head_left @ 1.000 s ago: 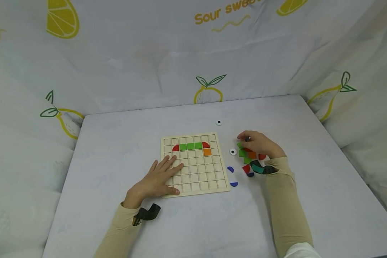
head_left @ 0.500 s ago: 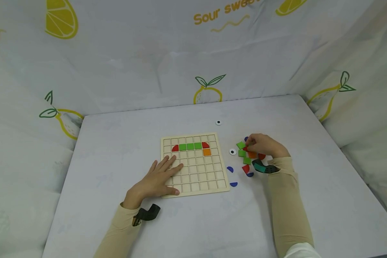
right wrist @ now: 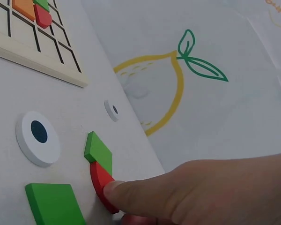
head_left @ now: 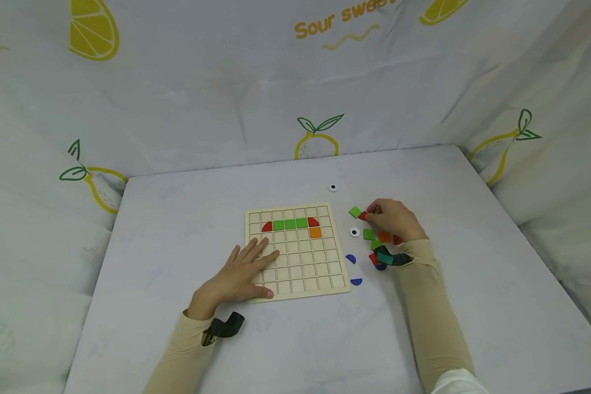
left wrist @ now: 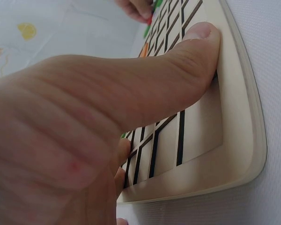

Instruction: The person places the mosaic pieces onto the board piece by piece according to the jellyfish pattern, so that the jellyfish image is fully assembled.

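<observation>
A pale wooden grid board (head_left: 305, 268) lies in the middle of the white table. On it my left hand (head_left: 236, 276) rests flat, fingers spread; the thumb (left wrist: 192, 61) presses the board's near rim in the left wrist view. Red quarter-circle tiles, green squares and an orange square tile (head_left: 316, 232) sit in its upper cells. Right of the board, my right hand (head_left: 396, 219) pinches a red quarter-circle tile (right wrist: 102, 180) between thumb and fingers. That tile overlaps a green square tile (right wrist: 99, 150). The other fingertips are mostly hidden.
Loose pieces lie by the right hand: a green tile (head_left: 369, 235), an orange tile (head_left: 384, 236) and a red tile (head_left: 373, 259). Blue half-circles (head_left: 351, 259) and white eye discs (head_left: 354, 232) lie nearer the board. A lemon-print cloth (head_left: 216, 98) hangs behind.
My right hand has shifted up and left with the red tile. The green square beside it has also moved up and left, away from the pile. My left hand stays put.
</observation>
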Motion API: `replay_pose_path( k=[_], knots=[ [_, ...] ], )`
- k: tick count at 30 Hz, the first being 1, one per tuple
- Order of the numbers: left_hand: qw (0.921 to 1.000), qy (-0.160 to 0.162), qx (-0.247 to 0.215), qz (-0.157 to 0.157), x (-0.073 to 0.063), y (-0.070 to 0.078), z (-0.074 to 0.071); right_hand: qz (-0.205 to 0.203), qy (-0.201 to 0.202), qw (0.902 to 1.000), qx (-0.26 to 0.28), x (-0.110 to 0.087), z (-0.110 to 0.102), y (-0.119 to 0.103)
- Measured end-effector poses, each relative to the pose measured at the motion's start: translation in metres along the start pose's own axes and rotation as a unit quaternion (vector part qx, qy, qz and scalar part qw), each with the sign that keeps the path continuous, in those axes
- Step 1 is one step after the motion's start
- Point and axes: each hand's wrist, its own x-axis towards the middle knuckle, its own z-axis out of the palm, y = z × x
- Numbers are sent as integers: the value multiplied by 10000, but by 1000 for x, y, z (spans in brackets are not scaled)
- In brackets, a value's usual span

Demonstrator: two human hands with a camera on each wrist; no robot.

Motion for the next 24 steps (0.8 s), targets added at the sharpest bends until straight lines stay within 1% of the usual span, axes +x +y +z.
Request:
replay_pose_path(
  k=[4,7,13,20,24],
  knots=[
    [10000,-41,7,-39,0,0,0,-56,96,9999,-42,3,4,-2],
    [10000,-62,-9,-54,0,0,0,-58,19,10000,-24,4,5,-4],
    [10000,-38,8,-34,0,1,-1,-310,-72,9995,-35,7,7,-4],
    [10000,-25,2,7,0,1,-1,-238,-29,9997,3,7,11,-5],
    [10000,-25,26,8,0,0,0,-349,45,9993,-116,8,13,-8]
  ],
)
